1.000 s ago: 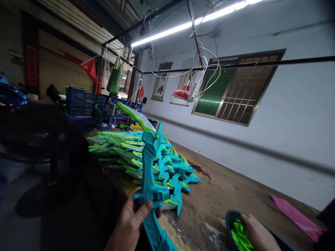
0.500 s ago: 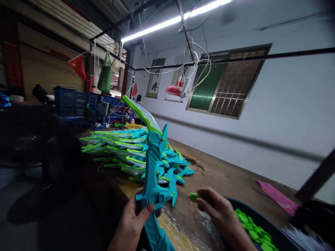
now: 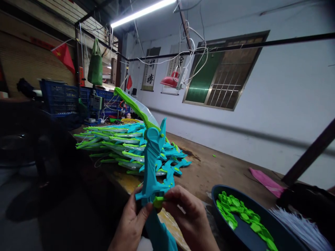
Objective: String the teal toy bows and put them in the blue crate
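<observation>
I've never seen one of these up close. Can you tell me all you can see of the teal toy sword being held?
The toy sword looks like moulded plastic: a teal hilt and guard with a curved green-edged clear blade rising up and left. It stands roughly upright over the table edge. The left hand grips it at the guard, and the right hand presses a small green piece against the guard.

Blocked at centre left by the stacked toy swords (image 3: 123,146). Hemmed at lower right by the dark tray (image 3: 285,240). Left open between them, at centre frame: a bare strip of table (image 3: 209,167).
</observation>
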Tool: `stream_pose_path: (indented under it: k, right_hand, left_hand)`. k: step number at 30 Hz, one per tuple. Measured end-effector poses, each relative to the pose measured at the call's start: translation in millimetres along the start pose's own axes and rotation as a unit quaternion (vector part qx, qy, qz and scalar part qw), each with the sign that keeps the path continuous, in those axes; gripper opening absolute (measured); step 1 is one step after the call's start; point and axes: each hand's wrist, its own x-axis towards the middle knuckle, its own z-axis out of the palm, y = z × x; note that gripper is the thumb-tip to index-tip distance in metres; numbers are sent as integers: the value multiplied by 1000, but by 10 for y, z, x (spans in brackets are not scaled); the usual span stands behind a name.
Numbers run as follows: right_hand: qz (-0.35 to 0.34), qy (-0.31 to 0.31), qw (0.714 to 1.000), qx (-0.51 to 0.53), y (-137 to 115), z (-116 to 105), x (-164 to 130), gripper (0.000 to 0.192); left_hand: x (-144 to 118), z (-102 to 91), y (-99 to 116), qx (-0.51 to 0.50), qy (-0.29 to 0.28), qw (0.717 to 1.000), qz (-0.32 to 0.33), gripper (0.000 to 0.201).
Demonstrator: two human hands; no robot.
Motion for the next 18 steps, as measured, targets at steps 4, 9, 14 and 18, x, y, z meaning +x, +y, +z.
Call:
stream_pose_path:
  k: [4, 9, 14, 18]
  right_hand:
    - [-75, -1, 993, -95, -15, 41, 39, 7]
    - [-85, -2, 984, -154, -16, 59, 40, 7]
    - [-78, -9, 984, -163, -73, 43, 62, 10]
    - [-81, -8, 984, -158, -69, 31, 65, 10]
  left_hand:
    - [-17, 16, 0, -30, -27, 999, -21, 58]
    - [-22, 17, 24, -28, -38, 999, -20, 57]
    - [3, -2, -35, -21, -36, 999, -18, 57]
    - [15, -16, -21, 3, -32, 999, -9, 57]
